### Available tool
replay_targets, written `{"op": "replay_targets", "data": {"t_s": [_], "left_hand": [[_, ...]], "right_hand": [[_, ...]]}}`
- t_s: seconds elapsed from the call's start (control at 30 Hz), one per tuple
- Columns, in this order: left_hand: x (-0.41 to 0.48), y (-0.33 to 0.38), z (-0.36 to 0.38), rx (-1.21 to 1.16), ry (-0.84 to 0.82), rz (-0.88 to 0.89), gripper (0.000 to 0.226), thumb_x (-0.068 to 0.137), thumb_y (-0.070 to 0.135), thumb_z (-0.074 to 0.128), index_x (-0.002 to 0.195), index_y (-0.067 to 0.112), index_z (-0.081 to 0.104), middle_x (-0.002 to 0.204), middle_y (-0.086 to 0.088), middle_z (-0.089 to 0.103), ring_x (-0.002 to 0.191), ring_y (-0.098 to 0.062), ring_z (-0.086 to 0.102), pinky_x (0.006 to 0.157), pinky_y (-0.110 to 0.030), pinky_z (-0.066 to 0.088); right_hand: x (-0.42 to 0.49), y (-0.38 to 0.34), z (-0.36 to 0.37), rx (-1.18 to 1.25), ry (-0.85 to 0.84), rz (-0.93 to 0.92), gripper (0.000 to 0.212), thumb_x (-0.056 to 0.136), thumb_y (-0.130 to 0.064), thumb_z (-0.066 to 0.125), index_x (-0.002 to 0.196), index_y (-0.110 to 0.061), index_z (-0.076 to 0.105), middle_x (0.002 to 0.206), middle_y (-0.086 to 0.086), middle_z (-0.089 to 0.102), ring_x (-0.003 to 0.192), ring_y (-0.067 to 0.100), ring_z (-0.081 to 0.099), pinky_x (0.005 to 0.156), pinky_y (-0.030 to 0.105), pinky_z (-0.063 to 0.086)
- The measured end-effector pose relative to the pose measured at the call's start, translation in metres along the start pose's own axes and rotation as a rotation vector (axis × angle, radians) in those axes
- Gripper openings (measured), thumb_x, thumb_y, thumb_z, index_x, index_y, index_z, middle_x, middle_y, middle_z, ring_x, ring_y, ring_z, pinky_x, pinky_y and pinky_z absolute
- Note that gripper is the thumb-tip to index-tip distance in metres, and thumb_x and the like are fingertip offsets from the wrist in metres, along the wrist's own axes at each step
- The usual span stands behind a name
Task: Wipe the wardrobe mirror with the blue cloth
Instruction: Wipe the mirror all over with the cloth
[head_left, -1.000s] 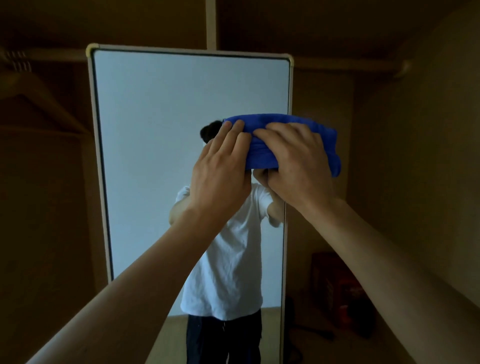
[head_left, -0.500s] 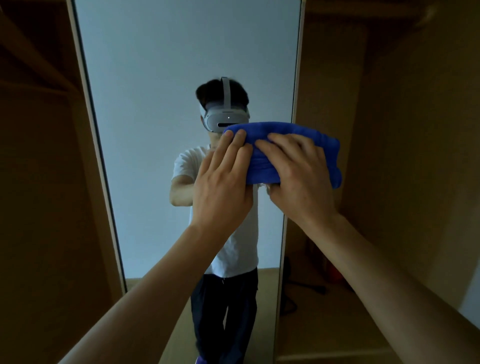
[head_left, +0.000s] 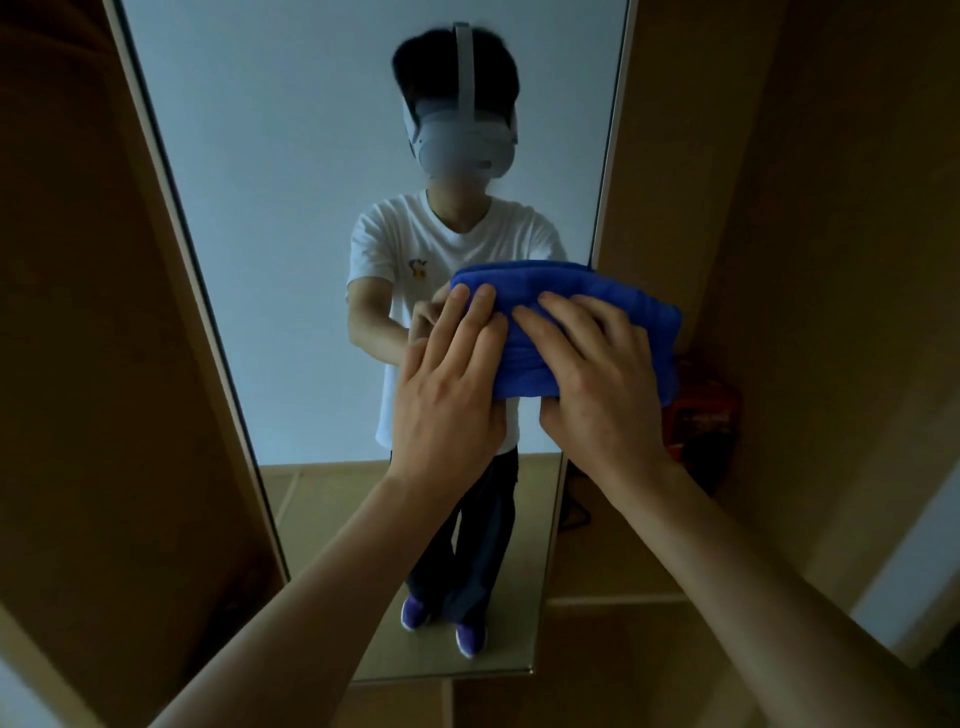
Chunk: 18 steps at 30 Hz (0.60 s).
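The tall framed wardrobe mirror stands straight ahead and reflects a person in a white T-shirt. A folded blue cloth lies against the glass at the mirror's right edge, about mid-height, and overhangs the frame a little. My left hand presses the cloth's left end with straight fingers. My right hand lies flat and spread over the cloth's middle and right part, its thumb below the lower edge.
Brown wardrobe panels close in on the left and right. A red box sits on the wardrobe floor just right of the mirror. The mirror's bottom edge stands on a wooden ledge.
Both hands and the cloth have slid down the mirror along its right edge, from near the top to mid-height. The view has tilted down, and the mirror's bottom edge now shows.
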<state>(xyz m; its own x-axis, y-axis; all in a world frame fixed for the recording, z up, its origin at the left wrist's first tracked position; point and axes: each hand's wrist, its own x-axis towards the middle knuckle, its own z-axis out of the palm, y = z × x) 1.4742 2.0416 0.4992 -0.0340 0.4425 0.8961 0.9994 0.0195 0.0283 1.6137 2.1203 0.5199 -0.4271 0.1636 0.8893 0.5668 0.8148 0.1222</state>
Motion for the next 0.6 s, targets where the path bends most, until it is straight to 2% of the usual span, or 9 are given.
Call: {"op": "replay_targets", "data": {"t_s": [0.07, 0.13, 0.23, 0.3, 0.47, 0.6], "left_hand": [[-0.014, 0.003, 0.003, -0.001, -0.027, -0.021, 0.051, 0.089, 0.009, 0.063, 0.139, 0.003, 0.056, 0.159, -0.014, 0.044, 0.153, -0.032, 0.032, 0.112, -0.048, 0.042], [-0.028, 0.006, 0.006, -0.003, -0.045, -0.043, 0.049, 0.091, 0.014, 0.055, 0.138, 0.003, 0.057, 0.159, -0.014, 0.044, 0.153, -0.032, 0.032, 0.11, -0.041, 0.041], [-0.051, 0.007, 0.012, -0.008, -0.087, -0.056, 0.049, 0.094, 0.021, 0.05, 0.139, 0.003, 0.057, 0.16, -0.013, 0.043, 0.153, -0.031, 0.032, 0.107, -0.037, 0.038], [-0.068, 0.007, 0.016, -0.002, -0.122, -0.056, 0.049, 0.094, 0.021, 0.05, 0.14, 0.004, 0.056, 0.16, -0.013, 0.043, 0.153, -0.031, 0.032, 0.106, -0.037, 0.039], [-0.104, 0.01, 0.025, 0.002, -0.205, -0.09, 0.054, 0.093, 0.025, 0.043, 0.141, 0.004, 0.056, 0.158, -0.014, 0.045, 0.151, -0.032, 0.035, 0.106, -0.045, 0.048], [-0.129, 0.013, 0.033, 0.0, -0.262, -0.121, 0.055, 0.093, 0.025, 0.045, 0.143, 0.004, 0.054, 0.159, -0.014, 0.044, 0.152, -0.031, 0.033, 0.108, -0.046, 0.048]], "right_hand": [[-0.013, -0.002, 0.004, 0.008, -0.029, 0.009, 0.052, 0.086, -0.018, 0.051, 0.137, -0.018, 0.059, 0.141, 0.004, 0.057, 0.127, 0.03, 0.05, 0.099, 0.045, 0.043], [-0.027, -0.004, 0.009, 0.011, -0.055, 0.016, 0.052, 0.085, -0.013, 0.056, 0.137, -0.019, 0.059, 0.141, 0.004, 0.057, 0.127, 0.029, 0.05, 0.099, 0.044, 0.042], [-0.049, -0.008, 0.014, 0.021, -0.099, 0.017, 0.053, 0.084, -0.01, 0.056, 0.137, -0.018, 0.059, 0.141, 0.004, 0.056, 0.127, 0.029, 0.05, 0.098, 0.043, 0.042], [-0.065, -0.011, 0.018, 0.03, -0.135, 0.016, 0.052, 0.086, -0.012, 0.053, 0.137, -0.018, 0.059, 0.142, 0.005, 0.056, 0.127, 0.029, 0.05, 0.099, 0.043, 0.042], [-0.105, -0.015, 0.034, 0.036, -0.222, 0.033, 0.056, 0.084, -0.008, 0.064, 0.139, -0.019, 0.058, 0.144, 0.004, 0.054, 0.129, 0.028, 0.049, 0.102, 0.041, 0.043], [-0.129, -0.017, 0.043, 0.058, -0.267, 0.036, 0.059, 0.083, -0.008, 0.07, 0.139, -0.019, 0.058, 0.144, 0.004, 0.054, 0.13, 0.028, 0.048, 0.104, 0.041, 0.043]]}}
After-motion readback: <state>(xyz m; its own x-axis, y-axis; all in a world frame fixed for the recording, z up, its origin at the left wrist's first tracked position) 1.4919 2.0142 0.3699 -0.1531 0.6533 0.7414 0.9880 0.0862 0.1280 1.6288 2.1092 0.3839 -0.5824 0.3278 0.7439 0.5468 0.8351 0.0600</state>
